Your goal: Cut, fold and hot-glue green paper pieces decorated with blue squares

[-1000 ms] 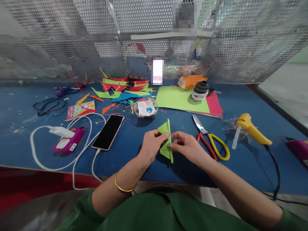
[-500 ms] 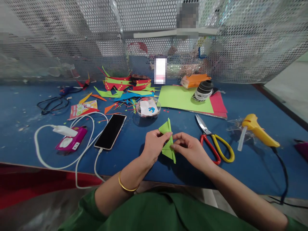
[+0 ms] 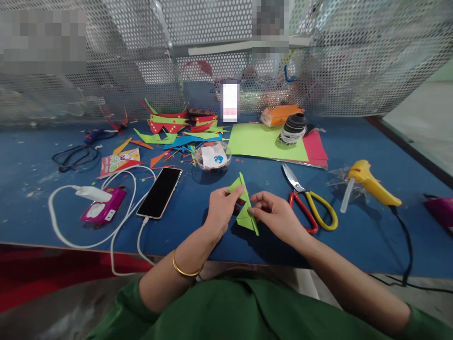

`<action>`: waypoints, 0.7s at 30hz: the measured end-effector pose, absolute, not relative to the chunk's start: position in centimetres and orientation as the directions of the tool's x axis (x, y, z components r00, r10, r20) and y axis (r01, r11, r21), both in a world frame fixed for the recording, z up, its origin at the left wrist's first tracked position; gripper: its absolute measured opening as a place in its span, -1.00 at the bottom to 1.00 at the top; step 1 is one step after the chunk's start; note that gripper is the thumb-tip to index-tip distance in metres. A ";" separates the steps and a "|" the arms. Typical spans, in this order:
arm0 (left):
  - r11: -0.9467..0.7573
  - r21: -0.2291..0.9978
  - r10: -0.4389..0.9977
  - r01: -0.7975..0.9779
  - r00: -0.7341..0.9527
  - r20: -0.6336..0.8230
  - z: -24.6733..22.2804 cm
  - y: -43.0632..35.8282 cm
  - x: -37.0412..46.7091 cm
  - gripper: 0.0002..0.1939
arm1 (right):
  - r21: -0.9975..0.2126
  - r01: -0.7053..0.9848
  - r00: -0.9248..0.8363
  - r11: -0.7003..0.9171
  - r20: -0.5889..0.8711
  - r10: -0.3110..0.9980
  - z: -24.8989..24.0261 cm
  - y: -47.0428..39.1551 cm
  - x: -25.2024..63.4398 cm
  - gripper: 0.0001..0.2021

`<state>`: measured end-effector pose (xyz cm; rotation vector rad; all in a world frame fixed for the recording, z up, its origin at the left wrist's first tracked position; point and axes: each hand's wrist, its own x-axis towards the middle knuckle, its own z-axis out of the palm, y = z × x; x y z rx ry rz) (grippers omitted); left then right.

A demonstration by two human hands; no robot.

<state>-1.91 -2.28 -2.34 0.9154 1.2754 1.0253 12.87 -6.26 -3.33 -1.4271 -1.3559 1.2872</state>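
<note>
A folded piece of light green paper (image 3: pixel 245 218) with a narrow upright edge is held just above the blue table near its front. My left hand (image 3: pixel 222 208) pinches its upper part between thumb and fingers. On the lower part of the same edge, my right hand (image 3: pixel 274 215) has thumb and fingertips closed. To the right of that hand lie scissors (image 3: pixel 297 184) with one red and one yellow handle, blades pointing away from me.
Left are a phone (image 3: pixel 161 192), white cable and purple power strip (image 3: pixel 104 204). Behind lie paper scraps (image 3: pixel 193 140), a clear round box (image 3: pixel 213 156), coloured sheets (image 3: pixel 265 144) and a thread spool (image 3: pixel 293 128). A yellow glue gun (image 3: pixel 375 182) lies right. Perforated metal mesh (image 3: pixel 219 28) stands behind.
The green paper has tilted a little, its upper end leaning further left. Both hands still grip it, and my left thumb sits slightly higher. The whole view has shifted slightly.
</note>
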 end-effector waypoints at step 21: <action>-0.254 0.716 0.967 0.650 0.190 0.170 -2.9 -1.9 -4.0 -0.65 | -0.032 0.862 -0.440 0.505 0.445 0.780 -4.8 -9.8 14.4 -0.77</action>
